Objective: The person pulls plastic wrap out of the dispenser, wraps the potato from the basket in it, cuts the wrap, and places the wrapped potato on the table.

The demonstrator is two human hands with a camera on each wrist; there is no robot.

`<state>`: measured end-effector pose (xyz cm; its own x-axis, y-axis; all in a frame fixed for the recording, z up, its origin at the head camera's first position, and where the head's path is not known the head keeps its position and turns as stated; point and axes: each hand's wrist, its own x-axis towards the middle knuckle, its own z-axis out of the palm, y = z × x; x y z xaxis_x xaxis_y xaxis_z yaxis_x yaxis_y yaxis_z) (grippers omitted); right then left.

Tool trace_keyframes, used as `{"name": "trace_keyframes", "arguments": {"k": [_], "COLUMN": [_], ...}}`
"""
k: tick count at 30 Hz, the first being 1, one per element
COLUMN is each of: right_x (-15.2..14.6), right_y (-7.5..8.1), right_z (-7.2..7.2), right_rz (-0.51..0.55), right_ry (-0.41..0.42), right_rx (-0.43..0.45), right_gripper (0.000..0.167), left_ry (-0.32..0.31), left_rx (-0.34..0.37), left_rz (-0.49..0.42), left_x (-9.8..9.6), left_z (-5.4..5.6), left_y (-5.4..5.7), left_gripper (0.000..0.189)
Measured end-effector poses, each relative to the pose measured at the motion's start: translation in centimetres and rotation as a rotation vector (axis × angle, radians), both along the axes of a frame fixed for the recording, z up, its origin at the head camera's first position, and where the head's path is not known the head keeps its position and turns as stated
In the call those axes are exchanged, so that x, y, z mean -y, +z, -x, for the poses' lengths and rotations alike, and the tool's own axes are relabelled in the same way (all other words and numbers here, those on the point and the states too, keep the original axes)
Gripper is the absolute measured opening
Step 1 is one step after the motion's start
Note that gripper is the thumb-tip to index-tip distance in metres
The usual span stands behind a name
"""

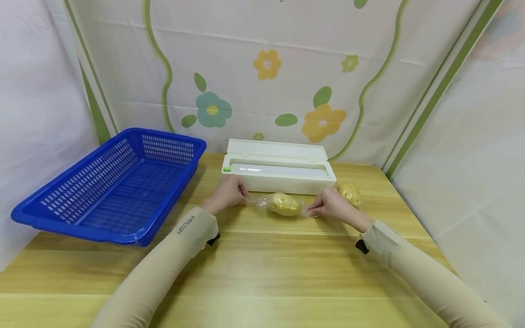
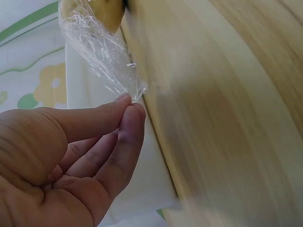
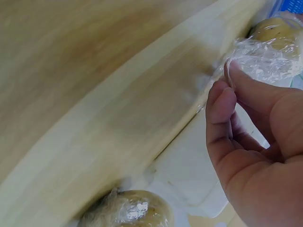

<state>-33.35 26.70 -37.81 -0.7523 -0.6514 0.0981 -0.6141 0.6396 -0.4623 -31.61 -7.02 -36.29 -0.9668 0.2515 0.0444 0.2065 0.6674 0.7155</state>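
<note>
A yellow potato (image 1: pixel 285 204) lies wrapped in clear plastic wrap (image 2: pixel 102 52), its two ends drawn out sideways. My left hand (image 1: pixel 230 191) pinches the left end of the wrap between thumb and forefinger. At the other end, my right hand (image 1: pixel 331 205) pinches the twisted wrap with thumb and fingertips. Just behind the potato stands a long white wrap dispenser box (image 1: pixel 283 183) with its lid raised, a roll of film and a green slider inside. A second potato (image 1: pixel 350 195), also in plastic wrap, rests beyond my right hand, beside the box's right end.
A large blue plastic basket (image 1: pixel 164 200) with perforated walls stands on the left of the wooden table (image 1: pixel 262 278). Behind the table hangs a white curtain (image 1: pixel 246 32) with printed flowers, and more cloth closes off both sides.
</note>
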Motion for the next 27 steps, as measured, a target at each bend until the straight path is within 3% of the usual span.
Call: {"name": "trace_keyframes", "arguments": {"k": [6,12,18,23,27], "right_x": [0.1,0.3,0.1,-0.4,-0.2], "right_y": [0.2,0.4,0.2,0.6,2.6], "right_z": [0.0,0.1,0.3,0.2,-0.9], "right_rz": [-0.051,-0.08,-0.078,-0.073,-0.071], "right_ry": [0.004,-0.03,-0.048,0.012,-0.033], "right_rx": [0.002,0.059,0.112,0.134,0.157], "right_gripper": [0.005,0.005,0.004,0.014,0.021], "left_ry": [-0.011,0.011,-0.037,-0.028,-0.029], "left_rx": [-0.018,0.009,0.048,0.062,0.019], "left_rz": [0.028,0.127,0.146,0.107,0.084], "left_x": [0.0,-0.2,-0.6,-0.7,-1.1], "left_z": [0.2,0.4,0.6,-0.1,-1.1], "left_y": [-0.2,-0.6,-0.7,0.0,1.1], "left_gripper": [0.016,0.018,0.019,0.017,0.021]}}
